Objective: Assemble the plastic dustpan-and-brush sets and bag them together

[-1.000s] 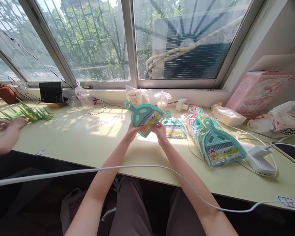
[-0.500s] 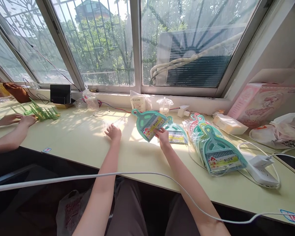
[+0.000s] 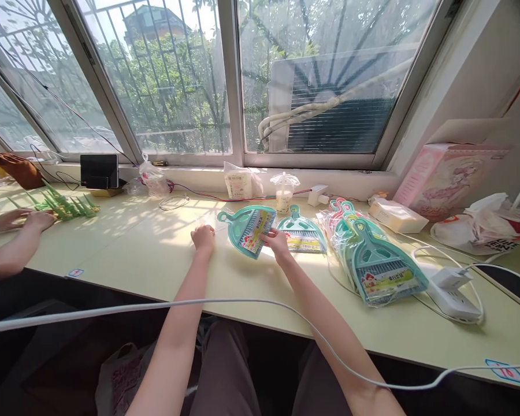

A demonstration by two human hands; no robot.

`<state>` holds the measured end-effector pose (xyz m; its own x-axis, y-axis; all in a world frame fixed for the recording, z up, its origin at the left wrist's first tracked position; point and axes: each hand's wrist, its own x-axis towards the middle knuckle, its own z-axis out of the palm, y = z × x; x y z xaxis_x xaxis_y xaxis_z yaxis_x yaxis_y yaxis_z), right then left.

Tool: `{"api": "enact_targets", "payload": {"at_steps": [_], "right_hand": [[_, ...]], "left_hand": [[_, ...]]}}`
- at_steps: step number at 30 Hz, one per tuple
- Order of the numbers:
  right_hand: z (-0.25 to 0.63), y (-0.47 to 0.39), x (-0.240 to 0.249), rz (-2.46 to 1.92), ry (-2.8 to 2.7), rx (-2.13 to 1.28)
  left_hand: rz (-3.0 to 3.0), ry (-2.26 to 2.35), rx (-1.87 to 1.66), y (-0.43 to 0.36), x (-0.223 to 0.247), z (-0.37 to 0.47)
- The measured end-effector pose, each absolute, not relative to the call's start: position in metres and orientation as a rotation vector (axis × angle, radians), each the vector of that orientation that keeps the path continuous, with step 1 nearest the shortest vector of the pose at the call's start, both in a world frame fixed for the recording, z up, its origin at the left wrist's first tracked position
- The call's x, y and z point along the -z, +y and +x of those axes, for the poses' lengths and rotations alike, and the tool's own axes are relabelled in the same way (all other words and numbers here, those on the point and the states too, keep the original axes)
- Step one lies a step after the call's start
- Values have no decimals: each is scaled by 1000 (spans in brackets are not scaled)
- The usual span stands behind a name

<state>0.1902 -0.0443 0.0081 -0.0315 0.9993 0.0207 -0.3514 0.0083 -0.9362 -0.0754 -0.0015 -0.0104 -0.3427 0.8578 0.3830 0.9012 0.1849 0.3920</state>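
My right hand [image 3: 277, 241] grips the label edge of a mint-green mini dustpan [image 3: 239, 224]. A small brush and a printed card sit across the pan, and its ring handle points left. My left hand [image 3: 203, 238] is closed, fingers curled on a clear plastic bag [image 3: 204, 220] that is hard to see against the bright tabletop. Just right of the held dustpan lies a second green dustpan [image 3: 302, 225] with brush and label. Farther right, several bagged dustpans [image 3: 387, 268] overlap in a pile, green in front and pink behind.
A drink cup [image 3: 284, 193] and a wrapped packet [image 3: 237, 182] stand by the window. On the right are a power strip [image 3: 455, 300], a tissue pack [image 3: 397, 215] and a pink box [image 3: 450, 179]. Another person's hands [image 3: 37, 219] touch green spiky pieces. A white cable [image 3: 242, 300] crosses before my forearms.
My left hand has gone from spread fingers to curled ones on the plastic bag. The dustpan in my right hand has moved slightly down and left, with its handle lower.
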Motion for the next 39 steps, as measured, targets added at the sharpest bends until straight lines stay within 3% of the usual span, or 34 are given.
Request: {"api": "enact_targets", "payload": {"at_steps": [10, 29, 39], "right_hand": [[182, -47, 1, -963, -931, -1420], [168, -54, 3, -917, -598, -1254], [162, -66, -12, -868, -791, -1447]], "left_hand": [[-1488, -2093, 1328, -13, -6, -61], [-1606, -1858, 1445, -27, -21, -38], [-1704, -1650, 1468, -19, -15, -39]]}}
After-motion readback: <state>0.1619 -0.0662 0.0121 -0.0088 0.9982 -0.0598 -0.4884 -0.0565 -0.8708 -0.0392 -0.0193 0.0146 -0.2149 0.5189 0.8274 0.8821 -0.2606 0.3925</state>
